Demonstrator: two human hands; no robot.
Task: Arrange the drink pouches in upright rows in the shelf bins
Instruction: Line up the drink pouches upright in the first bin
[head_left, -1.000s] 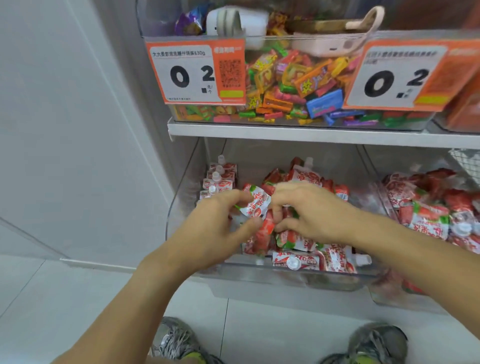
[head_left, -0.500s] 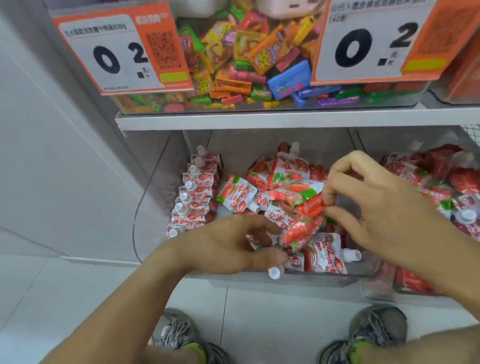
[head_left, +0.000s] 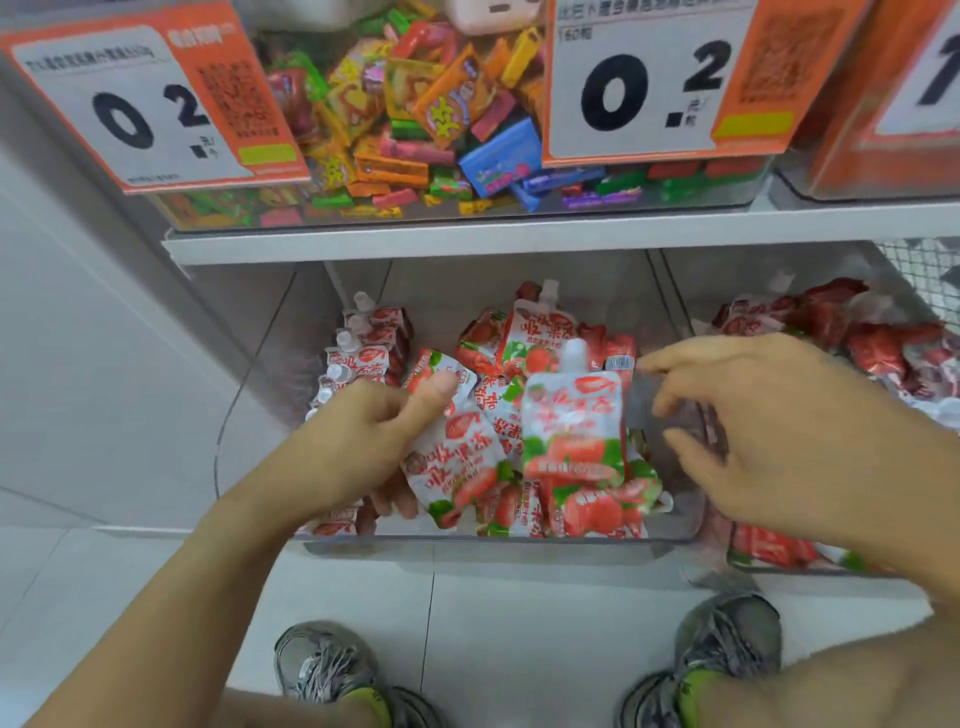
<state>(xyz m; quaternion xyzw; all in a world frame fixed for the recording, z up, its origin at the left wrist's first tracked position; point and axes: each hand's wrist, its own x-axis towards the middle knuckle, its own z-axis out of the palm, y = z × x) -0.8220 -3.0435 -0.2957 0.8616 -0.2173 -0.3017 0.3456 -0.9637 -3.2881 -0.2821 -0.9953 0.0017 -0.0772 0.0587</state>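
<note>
A clear shelf bin (head_left: 493, 543) holds a loose pile of red-and-white strawberry drink pouches (head_left: 524, 343). Along its left wall a short row of pouches (head_left: 363, 353) stands upright, caps up. My left hand (head_left: 358, 447) grips one tilted pouch (head_left: 457, 467), thumb on top and fingers underneath. One pouch (head_left: 571, 431) stands upright in the middle of the pile. My right hand (head_left: 769, 441) hovers just right of it with fingers spread, holding nothing that I can see.
A second bin (head_left: 769, 569) on the right holds more red pouches (head_left: 831, 332). The shelf above (head_left: 467, 239) carries a candy bin (head_left: 415, 119) with orange price tags (head_left: 660, 83). A white wall is at left. My shoes (head_left: 332, 670) are on the tiled floor below.
My right hand let go of the red pouch it pinched and moved right, fingers spread. A pouch now stands upright mid-bin. My left hand has taken hold of a pouch.
</note>
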